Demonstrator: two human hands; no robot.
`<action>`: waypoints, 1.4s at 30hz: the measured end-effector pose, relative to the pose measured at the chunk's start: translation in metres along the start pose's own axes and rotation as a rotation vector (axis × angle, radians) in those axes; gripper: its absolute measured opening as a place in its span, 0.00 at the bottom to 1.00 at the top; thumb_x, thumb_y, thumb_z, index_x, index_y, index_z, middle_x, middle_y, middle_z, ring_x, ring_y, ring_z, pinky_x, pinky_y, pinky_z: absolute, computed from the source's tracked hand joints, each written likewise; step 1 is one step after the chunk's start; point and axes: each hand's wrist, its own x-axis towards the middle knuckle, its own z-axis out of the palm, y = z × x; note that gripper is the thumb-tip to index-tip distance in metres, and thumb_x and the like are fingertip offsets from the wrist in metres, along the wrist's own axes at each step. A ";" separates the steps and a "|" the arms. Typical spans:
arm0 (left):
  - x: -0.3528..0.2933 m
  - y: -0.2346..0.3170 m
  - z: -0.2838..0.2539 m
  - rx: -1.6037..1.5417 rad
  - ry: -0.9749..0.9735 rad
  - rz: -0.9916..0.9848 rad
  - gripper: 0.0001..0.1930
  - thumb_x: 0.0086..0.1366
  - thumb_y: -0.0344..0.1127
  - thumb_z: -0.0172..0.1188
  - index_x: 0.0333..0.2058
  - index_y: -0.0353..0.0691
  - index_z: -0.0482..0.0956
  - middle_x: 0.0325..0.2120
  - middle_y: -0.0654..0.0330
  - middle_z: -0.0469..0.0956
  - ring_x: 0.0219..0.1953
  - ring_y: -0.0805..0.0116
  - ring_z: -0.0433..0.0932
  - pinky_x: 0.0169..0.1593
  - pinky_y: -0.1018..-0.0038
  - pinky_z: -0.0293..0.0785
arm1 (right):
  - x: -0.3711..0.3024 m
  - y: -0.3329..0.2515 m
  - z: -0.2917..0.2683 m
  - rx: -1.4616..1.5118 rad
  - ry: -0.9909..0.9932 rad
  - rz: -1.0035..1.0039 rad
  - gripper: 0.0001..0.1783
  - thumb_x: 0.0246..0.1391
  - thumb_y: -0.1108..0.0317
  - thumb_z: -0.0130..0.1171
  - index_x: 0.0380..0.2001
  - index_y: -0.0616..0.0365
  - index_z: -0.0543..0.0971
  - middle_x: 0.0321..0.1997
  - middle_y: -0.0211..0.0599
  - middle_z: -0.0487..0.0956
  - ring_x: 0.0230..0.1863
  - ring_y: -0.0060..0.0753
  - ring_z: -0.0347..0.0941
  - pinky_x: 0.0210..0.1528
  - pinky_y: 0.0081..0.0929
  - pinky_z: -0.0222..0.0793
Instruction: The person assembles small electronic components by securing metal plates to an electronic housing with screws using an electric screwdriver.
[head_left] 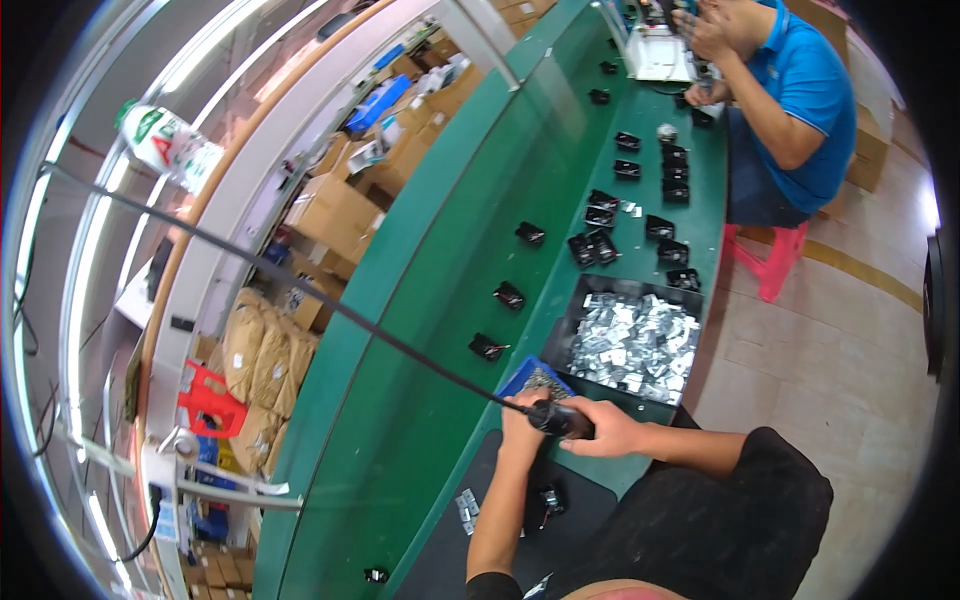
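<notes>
My right hand (612,430) is wrapped round a black electric screwdriver (562,421), whose cord runs up and away to the left. My left hand (522,430) reaches to the near edge of a blue tray (519,374) of small screws. The screwdriver partly covers its fingers, so what they hold, if anything, cannot be made out. Below both hands lies a dark work mat (585,495). A small black part with wires (549,499) rests on it beside my left forearm, and flat silvery metal pieces (467,510) lie on the forearm's other side.
Beyond my right hand stands a black bin (583,378) filled with silvery metal pieces. Black wired units (600,216) line the green bench, and several sit on the green conveyor belt (420,400). Farther along, a person in blue (810,100) works, seated on a pink stool (770,265).
</notes>
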 end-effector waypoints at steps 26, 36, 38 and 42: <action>-0.121 0.095 -0.028 -1.129 0.582 -0.486 0.03 0.59 0.22 0.59 0.32 0.32 0.78 0.27 0.60 0.80 0.28 0.76 0.76 0.34 0.80 0.71 | 0.017 -0.034 -0.002 0.802 0.085 -0.125 0.32 0.47 0.75 0.65 0.55 0.56 0.64 0.35 0.34 0.74 0.34 0.29 0.73 0.38 0.27 0.70; -0.154 0.131 -0.014 -1.045 0.582 -0.423 0.04 0.60 0.22 0.58 0.34 0.32 0.77 0.29 0.56 0.78 0.30 0.68 0.78 0.34 0.76 0.73 | 0.001 -0.065 0.015 0.970 -0.271 -0.366 0.33 0.55 0.66 0.62 0.59 0.41 0.56 0.35 0.26 0.73 0.28 0.25 0.70 0.35 0.28 0.68; -0.154 0.133 -0.016 -1.031 0.570 -0.400 0.02 0.59 0.22 0.58 0.32 0.33 0.76 0.28 0.54 0.79 0.30 0.65 0.79 0.34 0.74 0.74 | -0.006 -0.064 0.020 0.988 -0.174 -0.267 0.32 0.56 0.65 0.62 0.58 0.40 0.57 0.33 0.25 0.72 0.28 0.24 0.70 0.35 0.28 0.66; -0.155 0.135 -0.015 -1.032 0.591 -0.383 0.02 0.60 0.22 0.57 0.33 0.33 0.75 0.28 0.55 0.79 0.29 0.65 0.79 0.34 0.75 0.74 | -0.004 -0.071 0.019 0.944 -0.175 -0.169 0.29 0.54 0.64 0.64 0.57 0.42 0.62 0.28 0.20 0.68 0.25 0.16 0.65 0.36 0.22 0.62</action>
